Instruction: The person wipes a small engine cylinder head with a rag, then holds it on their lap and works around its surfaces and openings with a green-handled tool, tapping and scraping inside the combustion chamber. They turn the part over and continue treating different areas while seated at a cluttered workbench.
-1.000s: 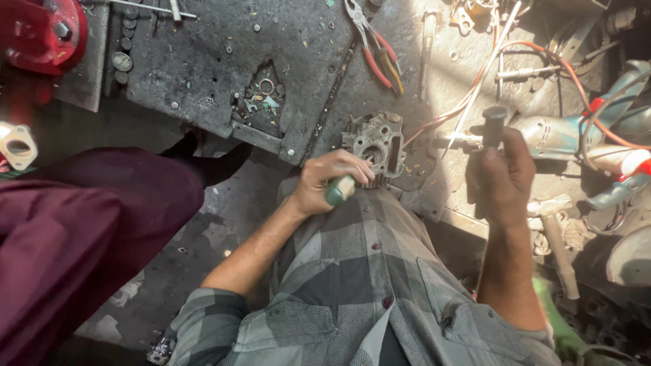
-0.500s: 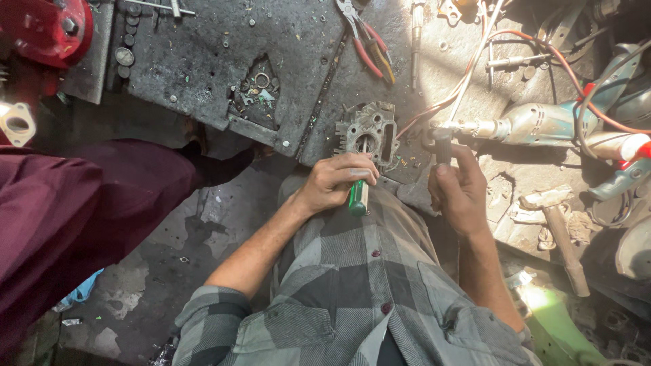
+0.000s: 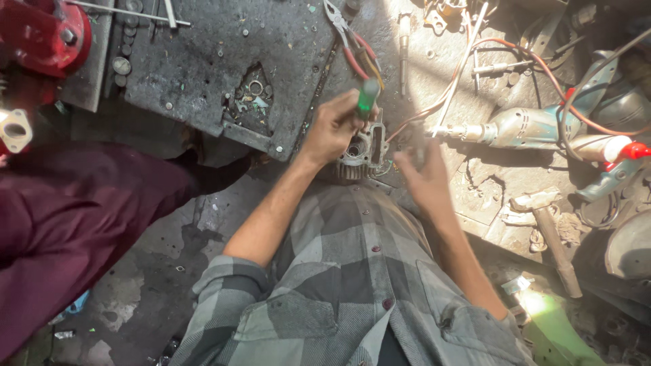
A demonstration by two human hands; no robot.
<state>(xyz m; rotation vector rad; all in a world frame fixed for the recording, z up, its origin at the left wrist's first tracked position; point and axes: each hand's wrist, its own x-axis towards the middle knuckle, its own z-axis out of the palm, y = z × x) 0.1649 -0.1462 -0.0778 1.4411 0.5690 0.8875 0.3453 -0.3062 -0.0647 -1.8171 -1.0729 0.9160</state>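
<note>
My left hand (image 3: 333, 126) is closed around a green-handled screwdriver (image 3: 367, 97), held upright over a small grey metal engine part (image 3: 361, 153) on the grimy floor. My right hand (image 3: 422, 175) hovers just right of that part, blurred, fingers loosely apart with nothing clearly in them. My grey checked shirt fills the lower middle of the head view.
A dark metal plate (image 3: 203, 68) with scattered washers lies at upper left. Red-handled pliers (image 3: 352, 41) lie above the part. An electric drill (image 3: 536, 125) with orange cable and a hammer (image 3: 553, 234) lie right. Another person's maroon-clad leg (image 3: 74, 230) is at left.
My left hand has lifted the screwdriver from low against my shirt to upright over the engine part. My right hand has come down and left, off the metal piece it held earlier.
</note>
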